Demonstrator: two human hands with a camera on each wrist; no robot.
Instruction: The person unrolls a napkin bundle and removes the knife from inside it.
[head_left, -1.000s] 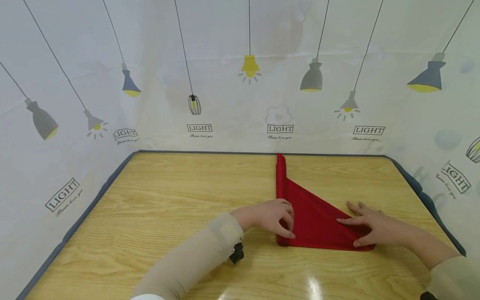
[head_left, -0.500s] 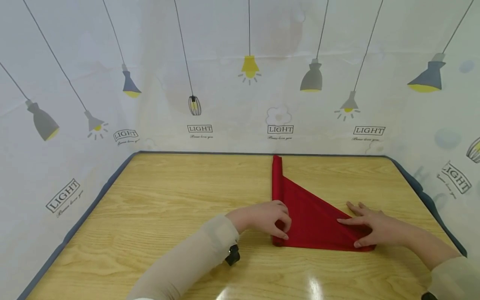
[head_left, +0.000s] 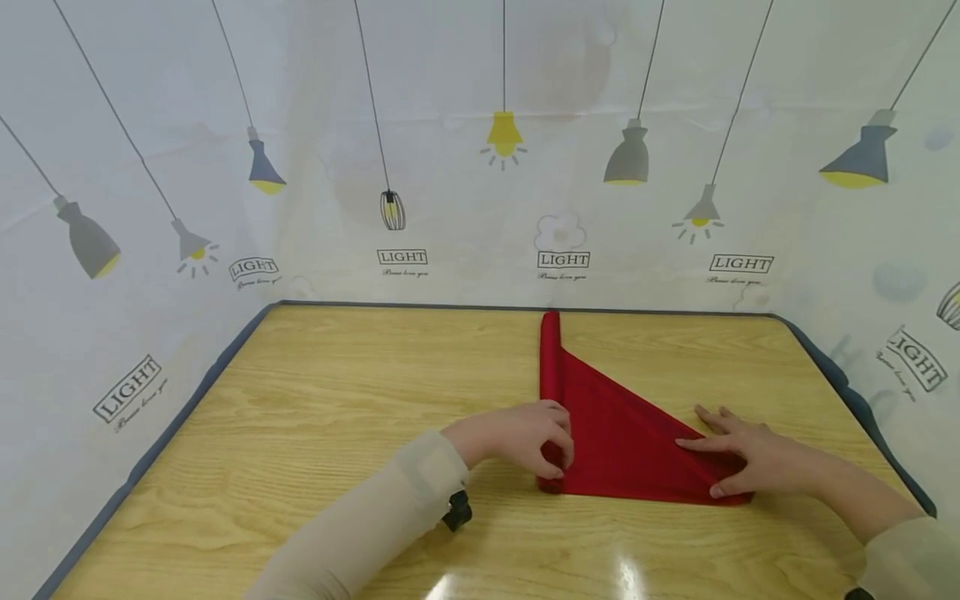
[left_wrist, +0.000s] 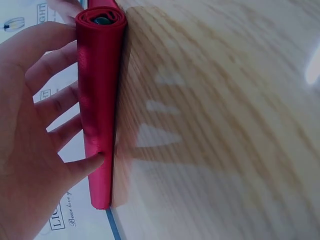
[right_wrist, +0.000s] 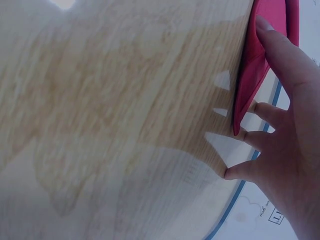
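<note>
A red cloth lies partly rolled up on the table. Its roll (head_left: pixel 551 358) points away from me, and the flat part (head_left: pixel 622 437) spreads to the right as a triangle. My left hand (head_left: pixel 517 432) curls over the near half of the roll, gripping it. In the left wrist view the roll's near end shows wound layers round a dark core (left_wrist: pixel 103 21). My right hand (head_left: pixel 772 458), fingers spread, presses the right corner of the flat cloth. In the right wrist view its thumb (right_wrist: pixel 275 40) lies on the cloth and other fingertips touch the tabletop past its edge.
The wood-grain table (head_left: pixel 337 375) has a dark blue border (head_left: pixel 412 306) along its back and sides. Behind it stands a pale wall covering (head_left: pixel 450 225) printed with hanging lamps. The roll's far end comes close to the back border.
My left hand and the roll have moved slightly left. The flat part of the cloth has become a little wider. My right hand has stayed in place on the corner.
</note>
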